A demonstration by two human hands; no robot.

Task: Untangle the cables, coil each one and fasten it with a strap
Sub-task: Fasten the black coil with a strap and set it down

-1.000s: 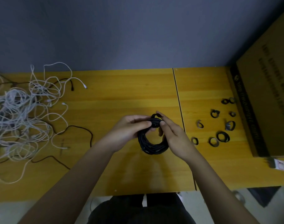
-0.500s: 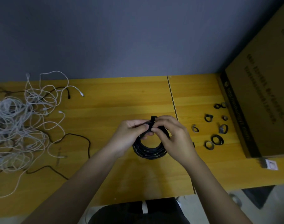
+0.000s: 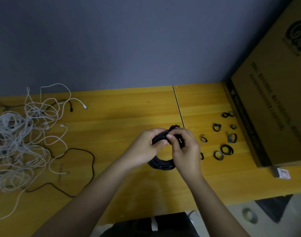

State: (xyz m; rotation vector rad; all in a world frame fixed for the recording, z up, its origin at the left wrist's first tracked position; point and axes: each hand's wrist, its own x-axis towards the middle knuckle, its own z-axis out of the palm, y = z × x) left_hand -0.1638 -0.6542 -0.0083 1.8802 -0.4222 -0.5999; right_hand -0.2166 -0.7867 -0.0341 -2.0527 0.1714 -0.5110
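The black coil (image 3: 161, 164) sits at frame centre over the table (image 3: 122, 113), gripped at its top by both hands. Left hand (image 3: 146, 147) curls round the bundle; right hand (image 3: 185, 147) pinches the strap (image 3: 174, 127), now folded lower over the coil than 0.5 s ago. Loose straps (image 3: 226, 149) lie right; tangled cables (image 3: 21, 142) left.

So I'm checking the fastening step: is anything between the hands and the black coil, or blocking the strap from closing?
Nothing visible does. The left hand and right hand both already grip the top of the black cable coil, with the strap end sticking up between their fingertips. The fingers hide the closure itself.
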